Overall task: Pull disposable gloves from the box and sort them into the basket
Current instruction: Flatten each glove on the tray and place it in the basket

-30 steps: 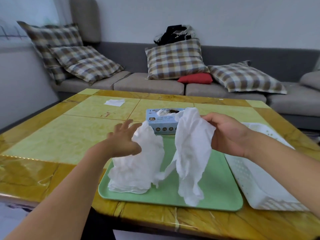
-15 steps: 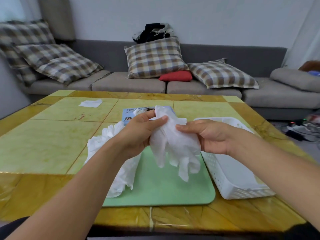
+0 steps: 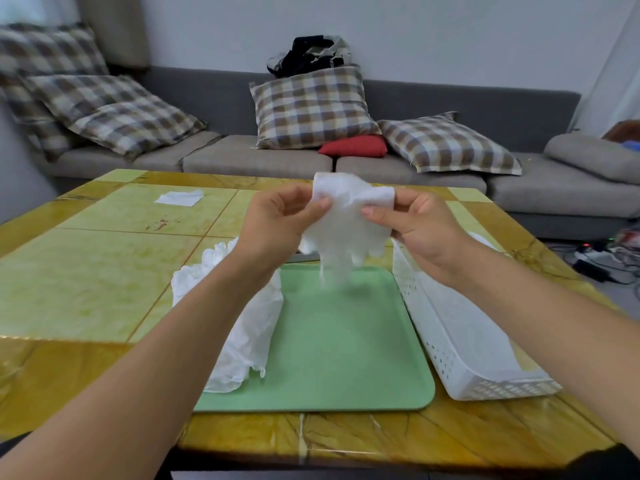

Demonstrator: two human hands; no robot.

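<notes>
You hold 1 white disposable glove [image 3: 346, 220] up in front of you with both hands, above the far end of the green tray [image 3: 346, 341]. Your left hand [image 3: 277, 226] pinches its cuff edge between thumb and curled fingers, and your right hand [image 3: 415, 226] pinches the other side of the cuff the same way, so the glove's fingers dangle down toward the tray. A crumpled pile of white gloves [image 3: 249, 327] lies on the tray's left side, partly under your left forearm. The white perforated basket [image 3: 460, 355] sits just right of the tray, touching it, on the yellow-green table [image 3: 86, 278]. The glove box is mostly hidden behind your hands.
</notes>
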